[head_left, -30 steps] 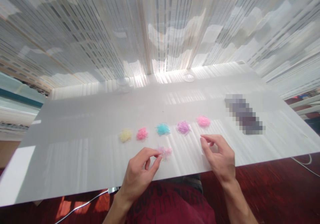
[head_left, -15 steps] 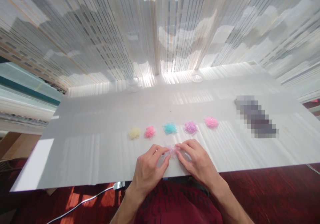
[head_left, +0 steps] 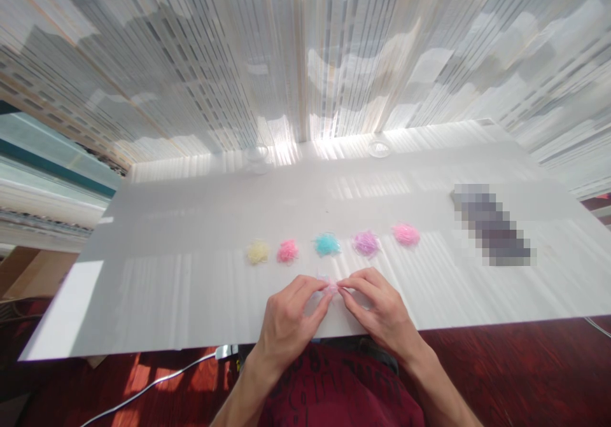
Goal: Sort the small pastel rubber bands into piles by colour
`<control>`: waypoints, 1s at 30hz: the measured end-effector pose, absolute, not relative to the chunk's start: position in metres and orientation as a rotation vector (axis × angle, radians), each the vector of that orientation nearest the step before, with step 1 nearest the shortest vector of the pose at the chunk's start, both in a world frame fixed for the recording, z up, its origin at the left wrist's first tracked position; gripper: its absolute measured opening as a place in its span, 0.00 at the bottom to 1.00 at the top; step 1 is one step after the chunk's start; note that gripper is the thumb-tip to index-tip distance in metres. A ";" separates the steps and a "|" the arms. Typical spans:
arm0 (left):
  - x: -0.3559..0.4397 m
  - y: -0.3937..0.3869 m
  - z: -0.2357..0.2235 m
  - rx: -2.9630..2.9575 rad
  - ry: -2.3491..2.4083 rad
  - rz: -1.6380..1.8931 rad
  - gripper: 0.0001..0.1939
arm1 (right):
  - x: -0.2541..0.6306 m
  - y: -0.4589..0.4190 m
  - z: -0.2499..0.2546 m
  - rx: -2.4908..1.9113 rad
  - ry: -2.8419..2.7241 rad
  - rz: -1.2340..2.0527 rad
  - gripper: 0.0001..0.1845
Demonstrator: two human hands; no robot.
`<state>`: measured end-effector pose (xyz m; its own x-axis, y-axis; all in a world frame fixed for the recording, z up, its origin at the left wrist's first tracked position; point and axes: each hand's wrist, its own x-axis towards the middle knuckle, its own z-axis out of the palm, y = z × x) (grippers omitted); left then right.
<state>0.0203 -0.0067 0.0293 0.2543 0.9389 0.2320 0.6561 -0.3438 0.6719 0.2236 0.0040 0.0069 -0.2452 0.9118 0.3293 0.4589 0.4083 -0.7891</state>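
My left hand (head_left: 291, 309) and my right hand (head_left: 377, 303) meet at the near side of the white table, thumbs and index fingers brought together. Between their fingertips is a small bunch of pale pink and lilac thin strands (head_left: 331, 286), partly covered by the fingers. Beyond the hands lie separate little piles of similar thin pieces: a yellow pile (head_left: 258, 252), a coral-pink pile (head_left: 287, 251), a turquoise pile (head_left: 327, 244), a purple pile (head_left: 366, 243) and a light pink pile (head_left: 406, 234).
The white table (head_left: 181, 223) runs up to a sheer striped curtain (head_left: 267, 64). Clear round dishes, one of them a right-hand dish (head_left: 379, 149), stand along its back edge. A blurred-out dark object (head_left: 494, 226) lies at the right. A white cable (head_left: 162, 379) hangs below the front edge.
The fingertips of both hands have drawn closer together on the pale strands, covering more of them. The coloured piles keep their places on the table; the view has shifted slightly.
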 end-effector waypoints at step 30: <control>0.002 0.004 0.036 1.969 1.431 1.154 0.04 | 0.218 0.008 0.008 -1.077 -1.820 0.698 0.10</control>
<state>0.0018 0.0043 0.0361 0.1145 0.9238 0.3654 0.5524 -0.3649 0.7495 0.2181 0.0084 0.0079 -0.2338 0.8849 0.4029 0.3884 0.4649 -0.7956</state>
